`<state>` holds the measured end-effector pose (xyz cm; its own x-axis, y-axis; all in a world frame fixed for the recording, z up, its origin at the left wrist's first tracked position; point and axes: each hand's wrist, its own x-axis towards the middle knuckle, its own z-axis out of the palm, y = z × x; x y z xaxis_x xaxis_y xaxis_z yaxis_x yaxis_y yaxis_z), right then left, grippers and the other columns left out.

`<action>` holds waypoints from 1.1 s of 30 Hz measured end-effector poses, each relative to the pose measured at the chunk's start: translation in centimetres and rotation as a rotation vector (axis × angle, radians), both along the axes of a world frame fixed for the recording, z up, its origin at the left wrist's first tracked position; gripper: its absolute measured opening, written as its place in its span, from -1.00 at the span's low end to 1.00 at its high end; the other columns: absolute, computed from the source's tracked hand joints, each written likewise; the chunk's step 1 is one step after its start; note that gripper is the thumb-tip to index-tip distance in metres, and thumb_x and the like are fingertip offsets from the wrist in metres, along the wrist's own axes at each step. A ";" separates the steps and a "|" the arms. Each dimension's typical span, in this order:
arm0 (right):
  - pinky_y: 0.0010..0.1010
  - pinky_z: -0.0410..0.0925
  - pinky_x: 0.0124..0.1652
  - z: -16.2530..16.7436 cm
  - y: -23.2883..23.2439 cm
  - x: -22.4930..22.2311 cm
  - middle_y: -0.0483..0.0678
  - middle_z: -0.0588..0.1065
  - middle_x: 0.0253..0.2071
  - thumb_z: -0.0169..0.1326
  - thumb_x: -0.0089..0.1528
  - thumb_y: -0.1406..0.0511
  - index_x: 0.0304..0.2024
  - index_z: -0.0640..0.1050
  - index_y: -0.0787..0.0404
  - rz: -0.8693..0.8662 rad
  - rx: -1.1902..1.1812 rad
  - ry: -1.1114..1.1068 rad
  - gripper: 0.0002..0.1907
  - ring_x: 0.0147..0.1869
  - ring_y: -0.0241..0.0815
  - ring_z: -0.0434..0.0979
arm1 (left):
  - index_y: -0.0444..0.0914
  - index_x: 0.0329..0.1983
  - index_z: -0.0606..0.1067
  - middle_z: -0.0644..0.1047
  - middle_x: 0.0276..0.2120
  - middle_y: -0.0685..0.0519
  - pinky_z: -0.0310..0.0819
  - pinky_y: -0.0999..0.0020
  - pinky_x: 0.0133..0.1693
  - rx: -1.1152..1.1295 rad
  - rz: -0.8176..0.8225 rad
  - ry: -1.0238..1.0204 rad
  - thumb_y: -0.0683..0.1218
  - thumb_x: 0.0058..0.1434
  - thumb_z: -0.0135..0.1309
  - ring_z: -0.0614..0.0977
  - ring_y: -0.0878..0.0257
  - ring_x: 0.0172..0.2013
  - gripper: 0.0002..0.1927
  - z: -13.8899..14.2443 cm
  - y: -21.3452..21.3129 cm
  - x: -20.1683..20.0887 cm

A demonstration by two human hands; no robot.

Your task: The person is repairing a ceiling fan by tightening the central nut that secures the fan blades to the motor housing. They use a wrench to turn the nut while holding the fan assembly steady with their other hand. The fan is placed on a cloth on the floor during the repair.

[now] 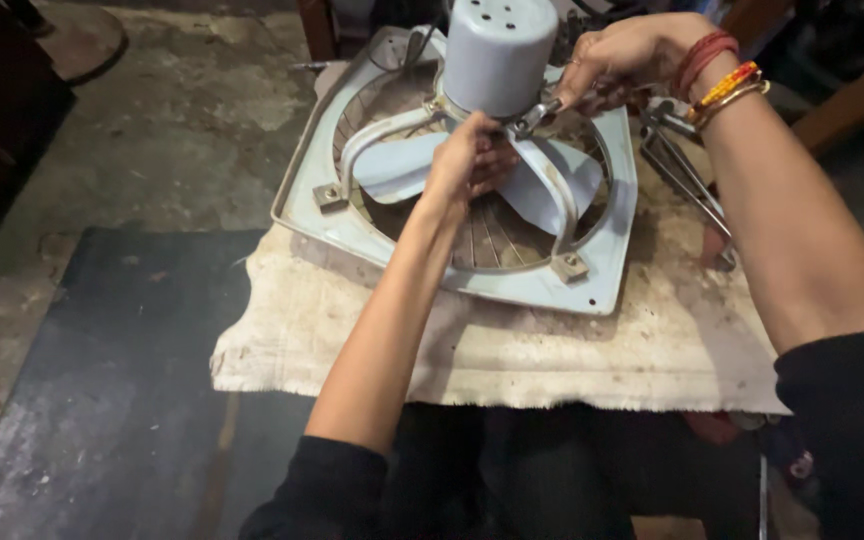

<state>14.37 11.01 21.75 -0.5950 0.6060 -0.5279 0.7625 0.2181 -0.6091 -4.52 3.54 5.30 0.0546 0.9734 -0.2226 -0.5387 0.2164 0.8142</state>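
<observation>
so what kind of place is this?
Probably a small repair workshop. An exhaust fan lies face down on a stained cloth; the left hand and right hand work at its motor housing, with a metal tool beside it and a rough concrete floor.

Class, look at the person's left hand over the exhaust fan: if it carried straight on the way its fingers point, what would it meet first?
The left hand points up and away toward the grey motor housing; most likely it would meet the housing's base first, though depth is unclear.

One exhaust fan [592, 270] at upper centre, one motor housing [497, 50], one stained cloth [512, 350], two hands (left [467, 160], right [622, 55]), several bangles [722, 85].
</observation>
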 end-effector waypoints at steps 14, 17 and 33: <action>-0.49 0.16 -0.53 -3.8 -0.4 1.6 -0.16 0.48 -0.51 0.23 0.19 0.27 -0.11 0.69 0.26 -0.094 0.323 0.263 -0.73 -0.52 -0.39 0.30 | -0.27 -0.49 0.43 0.43 -0.62 0.04 0.62 0.23 -0.45 0.223 -0.118 -0.313 -0.02 0.22 0.18 0.44 0.19 -0.62 -0.71 -2.0 1.7 -0.3; -0.53 0.31 -0.39 -6.3 -1.7 2.5 -0.18 0.57 -0.41 0.22 0.28 0.24 -0.11 0.68 0.30 0.026 0.525 0.500 -0.74 -0.39 -0.42 0.44 | -0.40 -0.34 0.46 0.54 -0.48 -0.09 0.72 0.19 -0.26 -0.012 0.065 -0.129 0.01 0.10 0.13 0.59 0.11 -0.44 -0.66 -1.6 1.8 0.2; -0.16 0.44 -0.27 -8.3 -10.8 -0.1 0.16 0.57 -0.54 0.23 0.27 0.10 -0.18 0.74 0.09 -0.423 1.173 0.192 -0.74 -0.39 0.08 0.63 | -0.58 -0.09 0.46 0.60 -0.19 -0.26 0.69 0.17 -0.13 0.065 0.045 -0.150 -0.04 0.09 0.07 0.69 -0.03 -0.21 -0.51 -2.0 2.7 -0.3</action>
<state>14.31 0.17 13.41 -0.2475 0.8119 0.5287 0.8258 0.4622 -0.3232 -4.81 6.21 3.31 0.0384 0.9877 -0.1514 -0.6633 0.1385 0.7354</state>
